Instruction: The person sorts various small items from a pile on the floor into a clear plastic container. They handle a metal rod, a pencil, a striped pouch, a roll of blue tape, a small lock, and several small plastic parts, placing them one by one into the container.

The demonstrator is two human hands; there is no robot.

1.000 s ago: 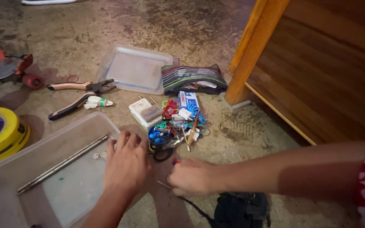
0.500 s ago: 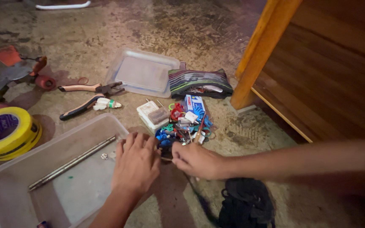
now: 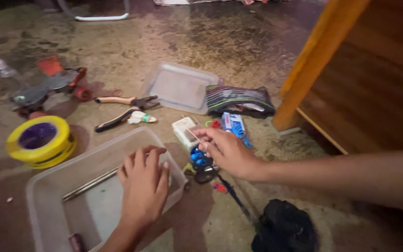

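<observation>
At six o'clock, your left hand (image 3: 142, 184) is lying flat, fingers spread, on the near rim of the clear plastic bin (image 3: 47, 186); keep steadying it there. The bin is holding a metal rod (image 3: 89, 183) and a small dark cylinder (image 3: 76, 241). Just past it, toward one o'clock, your right hand (image 3: 225, 150) is reaching over the pile of small clips (image 3: 204, 161), fingers loosely curled; I cannot tell whether they are pinching anything. Pick slowly. At twelve o'clock, the clear lid (image 3: 180, 87) is lying empty.

Count: 2 hands, 1 clear tub (image 3: 47, 186), 1 lid (image 3: 181, 87), 1 yellow tape roll (image 3: 41, 141), 1 pliers (image 3: 122, 109), 1 striped pouch (image 3: 239, 100), 1 metal rod (image 3: 89, 183).
</observation>
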